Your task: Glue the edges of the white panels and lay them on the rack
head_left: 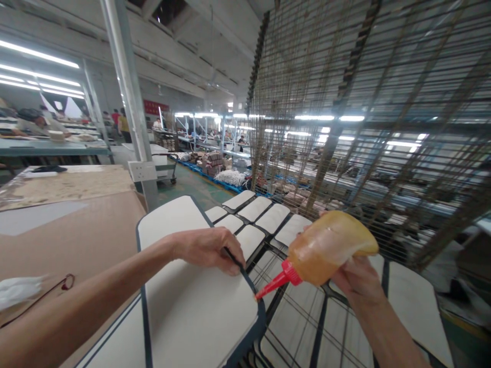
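My left hand [209, 249] rests on a white panel [192, 306] with a dark blue edge, its fingers curled and pinching the dark edge strip near the panel's right side. My right hand [358, 283] is wrapped round an amber squeeze bottle [330, 248] full of yellowish glue. The bottle is tilted down to the left. Its red nozzle [274, 283] touches the panel's dark edge just right of my left fingers.
Several smaller white panels [264, 214] lie on a wire rack [299, 317] beyond and under the big panel. Tall wire shelving [364, 102] rises on the right. A brown cardboard-covered table [69, 220] is on the left, a steel post [128, 97] behind it. Other people work far back.
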A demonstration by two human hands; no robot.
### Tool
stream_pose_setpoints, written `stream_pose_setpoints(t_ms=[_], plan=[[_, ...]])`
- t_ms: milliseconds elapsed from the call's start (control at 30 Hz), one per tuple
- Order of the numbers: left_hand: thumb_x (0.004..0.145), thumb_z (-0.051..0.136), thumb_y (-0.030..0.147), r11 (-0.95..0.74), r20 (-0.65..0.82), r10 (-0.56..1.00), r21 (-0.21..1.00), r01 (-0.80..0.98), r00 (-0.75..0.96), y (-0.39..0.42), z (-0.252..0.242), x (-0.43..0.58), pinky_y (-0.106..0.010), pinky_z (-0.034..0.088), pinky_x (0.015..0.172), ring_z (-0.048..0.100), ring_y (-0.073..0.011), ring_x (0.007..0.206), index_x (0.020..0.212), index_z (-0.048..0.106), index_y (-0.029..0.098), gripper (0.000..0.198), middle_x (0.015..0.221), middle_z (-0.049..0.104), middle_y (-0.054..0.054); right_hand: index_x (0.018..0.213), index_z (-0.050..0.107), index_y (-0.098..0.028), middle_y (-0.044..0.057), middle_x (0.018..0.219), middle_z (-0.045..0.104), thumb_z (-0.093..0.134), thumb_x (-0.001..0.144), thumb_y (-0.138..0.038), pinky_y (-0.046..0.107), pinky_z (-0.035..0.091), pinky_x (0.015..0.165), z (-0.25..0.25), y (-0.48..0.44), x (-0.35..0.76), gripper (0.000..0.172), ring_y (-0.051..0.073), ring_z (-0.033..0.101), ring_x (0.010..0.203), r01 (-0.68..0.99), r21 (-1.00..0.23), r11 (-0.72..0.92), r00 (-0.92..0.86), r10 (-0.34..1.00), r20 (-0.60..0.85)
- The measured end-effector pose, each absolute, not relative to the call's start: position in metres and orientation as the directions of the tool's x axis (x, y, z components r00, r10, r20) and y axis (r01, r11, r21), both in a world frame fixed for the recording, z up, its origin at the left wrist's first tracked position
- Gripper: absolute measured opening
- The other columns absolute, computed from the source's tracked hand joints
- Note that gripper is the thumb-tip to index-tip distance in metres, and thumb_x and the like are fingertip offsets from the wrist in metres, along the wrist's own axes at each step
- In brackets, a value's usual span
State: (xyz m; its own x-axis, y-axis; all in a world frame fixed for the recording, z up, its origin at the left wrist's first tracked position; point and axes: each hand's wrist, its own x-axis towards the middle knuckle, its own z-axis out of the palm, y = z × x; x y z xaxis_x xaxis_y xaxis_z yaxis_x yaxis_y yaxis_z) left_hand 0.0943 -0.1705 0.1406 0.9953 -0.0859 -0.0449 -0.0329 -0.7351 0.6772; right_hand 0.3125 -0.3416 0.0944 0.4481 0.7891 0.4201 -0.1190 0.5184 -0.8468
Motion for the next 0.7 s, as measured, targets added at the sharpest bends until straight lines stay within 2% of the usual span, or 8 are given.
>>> stream_pose_setpoints(t_ms=[267,500,700], plan=[[0.080,0.056,0.033,-0.718,-0.035,0.028,0.695,0.044,0.999,-0.163,0.133,0.085,-0.021,0.040,0.059,0.051,-0.0140,0.067,0.082,0.069,0.012,0.025,0.073,0.061,-0.004,0.112,0.059,-0.030,0.007,0.095,0.071,0.080,0.046,-0.042,0.050,0.046,0.088,0.088,-0.345,0.308,0.070,0.033,0.064,0.093,-0.096,-0.825,0.557,0.544,0.723,0.425],[0.082,0.051,0.035,-0.749,-0.041,0.144,0.648,0.136,0.989,-0.158,0.127,0.080,-0.020,0.031,0.055,0.039,-0.0100,0.061,0.070,0.057,0.013,0.026,0.063,0.046,0.003,0.101,0.065,-0.030,0.003,0.084,0.072,0.080,0.049,-0.038,0.043,0.050,0.083,0.072,-0.347,0.310,0.055,0.026,0.067,0.074,-0.035,-0.791,0.611,0.687,0.589,0.425],[0.083,0.046,0.040,-0.744,-0.058,0.215,0.636,0.202,0.975,-0.154,0.121,0.077,-0.021,0.028,0.055,0.034,-0.0102,0.061,0.066,0.046,0.015,0.030,0.063,0.037,0.004,0.094,0.068,-0.029,0.002,0.071,0.072,0.081,0.049,-0.039,0.038,0.053,0.077,0.073,-0.343,0.305,0.048,0.022,0.066,0.063,-0.015,-0.765,0.644,0.702,0.552,0.450]])
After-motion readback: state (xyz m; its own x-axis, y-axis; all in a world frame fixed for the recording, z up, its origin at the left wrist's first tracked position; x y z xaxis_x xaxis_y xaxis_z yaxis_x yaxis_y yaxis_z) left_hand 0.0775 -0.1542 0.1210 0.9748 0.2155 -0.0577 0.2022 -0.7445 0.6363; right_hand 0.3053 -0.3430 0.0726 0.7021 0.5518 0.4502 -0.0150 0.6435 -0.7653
